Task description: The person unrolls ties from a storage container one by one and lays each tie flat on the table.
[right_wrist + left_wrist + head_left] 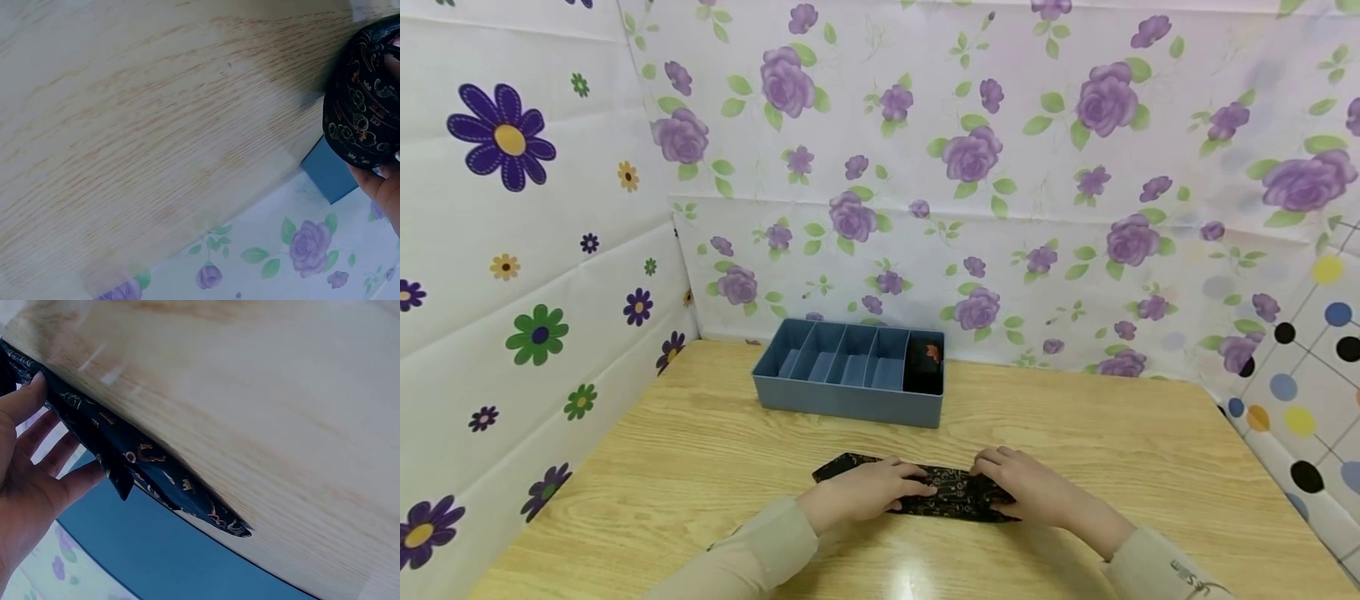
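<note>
A black cloth with small gold and orange prints (951, 492) lies on the table, folded into a long strip. Its left end (838, 465) comes to a slanted point. My left hand (865, 492) holds the middle, thumb at the near edge and fingers across the top. In the left wrist view, layered folds of the cloth (156, 459) stand partly apart beside those fingers. At the right end, my right hand (1030, 487) grips the cloth with bent fingers. Seen from the right wrist, that end bulges in a rounded fold (359, 119); most of the hand is out of frame.
Behind the cloth stands a blue-grey box (850, 402) with several compartments. Its rightmost one contains a black item with an orange leaf print (922, 371). Wood-grain table (1120, 433) extends to both sides. Flower-printed sheets (910, 167) hang at the back and left.
</note>
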The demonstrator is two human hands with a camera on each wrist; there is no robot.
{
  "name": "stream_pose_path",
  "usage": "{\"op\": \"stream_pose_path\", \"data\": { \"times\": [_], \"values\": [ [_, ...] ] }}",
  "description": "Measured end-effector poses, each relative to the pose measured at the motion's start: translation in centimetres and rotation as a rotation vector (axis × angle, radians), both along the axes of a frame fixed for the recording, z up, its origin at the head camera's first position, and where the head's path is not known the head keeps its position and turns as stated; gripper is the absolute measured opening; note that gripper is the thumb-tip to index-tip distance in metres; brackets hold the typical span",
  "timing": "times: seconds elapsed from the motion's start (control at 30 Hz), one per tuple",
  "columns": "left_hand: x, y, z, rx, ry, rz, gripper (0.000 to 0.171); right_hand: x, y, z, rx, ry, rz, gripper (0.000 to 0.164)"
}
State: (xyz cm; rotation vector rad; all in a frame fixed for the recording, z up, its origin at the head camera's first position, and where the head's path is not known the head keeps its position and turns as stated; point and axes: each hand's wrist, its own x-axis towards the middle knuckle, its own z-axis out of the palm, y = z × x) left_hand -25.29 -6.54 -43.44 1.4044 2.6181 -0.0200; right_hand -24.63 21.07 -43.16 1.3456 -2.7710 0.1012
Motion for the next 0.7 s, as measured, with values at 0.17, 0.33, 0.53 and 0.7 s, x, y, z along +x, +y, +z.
{"op": "stream_pose_path", "data": {
  "times": [0.17, 0.33, 0.53, 0.7],
  "values": [
    [0.1, -0.4, 0.0, -0.005, 0.008, -0.003, 0.051, 0.0, 0.3, -0.1, -0.023, -0.006, 0.008, 0.045],
    [0.2, -0.7, 0.1, -0.007, 0.036, -0.013, 0.053, 0.0, 0.4, 0.1, -0.033, -0.005, 0.013, 0.048],
    [0.1, -1.4, -0.1, -0.014, -0.011, 0.029, 0.053, 0.0, -0.1, 0.5, 0.015, -0.022, 0.002, 0.042],
    [0.2, -1.9, -0.2, -0.004, -0.013, 0.032, 0.054, 0.1, -0.3, 0.6, 0.025, -0.041, -0.020, 0.040]
  ]
}}
